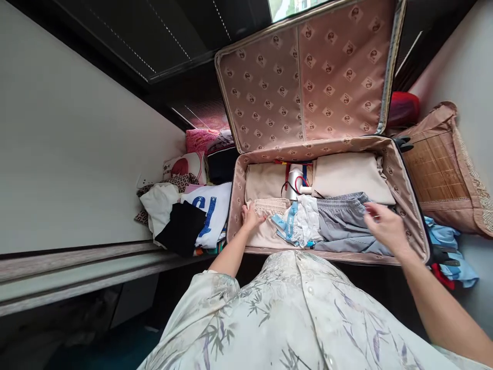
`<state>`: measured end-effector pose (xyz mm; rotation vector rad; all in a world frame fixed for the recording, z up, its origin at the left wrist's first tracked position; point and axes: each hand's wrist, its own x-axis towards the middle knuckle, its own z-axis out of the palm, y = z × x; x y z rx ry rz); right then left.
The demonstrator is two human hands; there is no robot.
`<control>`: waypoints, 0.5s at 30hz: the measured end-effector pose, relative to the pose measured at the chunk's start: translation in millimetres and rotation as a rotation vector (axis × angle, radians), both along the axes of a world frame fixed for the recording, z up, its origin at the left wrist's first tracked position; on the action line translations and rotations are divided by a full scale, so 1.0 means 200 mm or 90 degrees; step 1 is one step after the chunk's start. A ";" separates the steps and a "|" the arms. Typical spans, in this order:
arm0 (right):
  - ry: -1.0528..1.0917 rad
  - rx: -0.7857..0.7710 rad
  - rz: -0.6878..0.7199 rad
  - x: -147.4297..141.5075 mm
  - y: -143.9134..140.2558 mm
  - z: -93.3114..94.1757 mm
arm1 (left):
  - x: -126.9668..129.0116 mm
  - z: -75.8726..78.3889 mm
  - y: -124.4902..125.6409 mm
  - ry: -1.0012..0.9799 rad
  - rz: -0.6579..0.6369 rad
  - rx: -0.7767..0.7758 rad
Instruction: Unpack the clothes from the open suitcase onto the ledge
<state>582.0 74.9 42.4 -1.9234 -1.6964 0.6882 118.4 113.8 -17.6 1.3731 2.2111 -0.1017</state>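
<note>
An open suitcase [235, 205] with a patterned pink lining lies in front of me, its lid [308, 77] propped upright. Inside lie folded beige clothes [350, 177], grey shorts [342, 218], a white and blue garment [300, 221] and a small white device with cords [295, 182]. My left hand [250, 216] rests flat on a beige folded garment [269, 206] at the suitcase's left end. My right hand [385, 226] hovers just above the grey shorts with its fingers spread, holding nothing.
A heap of clothes [185, 210] in white, black and pink lies left of the suitcase against the wall. A bamboo-covered cushion [442, 169] and blue cloth [447, 241] lie on the right. A red bag [402, 108] sits behind the lid.
</note>
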 end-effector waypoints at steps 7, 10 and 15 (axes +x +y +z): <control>-0.049 -0.219 0.258 -0.49 0.02 -0.24 | 0.14 0.05 -0.12 0.094 -0.139 0.145; -0.147 -0.260 0.310 -0.66 0.02 -0.27 | 0.31 0.03 -0.15 -0.025 -0.220 0.172; -0.236 -0.276 0.262 -0.93 0.04 -0.29 | 0.54 -0.03 -0.18 -0.289 -0.131 0.045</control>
